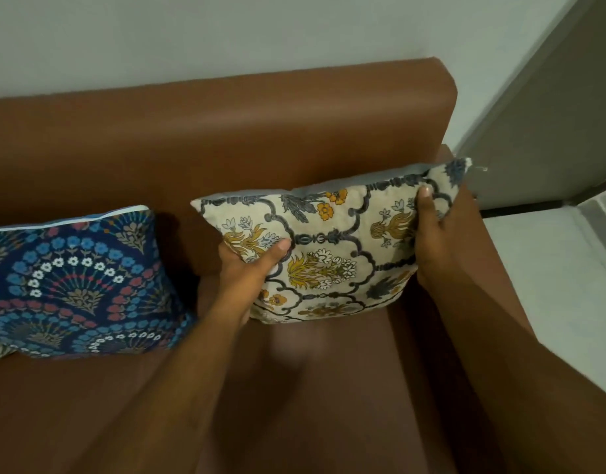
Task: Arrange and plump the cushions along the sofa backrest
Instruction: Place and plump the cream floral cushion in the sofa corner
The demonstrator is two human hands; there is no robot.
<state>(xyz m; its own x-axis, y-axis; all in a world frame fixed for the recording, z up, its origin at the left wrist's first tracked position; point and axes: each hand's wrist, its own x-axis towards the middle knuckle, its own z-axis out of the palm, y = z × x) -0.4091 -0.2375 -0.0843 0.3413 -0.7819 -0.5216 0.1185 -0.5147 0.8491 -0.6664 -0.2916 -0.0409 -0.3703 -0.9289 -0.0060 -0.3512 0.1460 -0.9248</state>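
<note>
A cream cushion (332, 254) with yellow flowers and grey scrollwork stands on the brown sofa seat, leaning toward the backrest (226, 138) at the right end. My left hand (250, 268) grips its left edge, thumb across the front. On the opposite side, my right hand (431, 234) holds the right edge near the top corner. A dark blue cushion (75, 278) with a fan pattern of blue, white and red flowers leans against the backrest to the left, touched by neither hand.
The sofa's right armrest (483, 241) runs just beside the cream cushion. A pale wall (226, 35) rises behind the backrest. To the right are a grey door (551, 114) and light floor (551, 275). Bare seat (294, 388) lies in front of both cushions.
</note>
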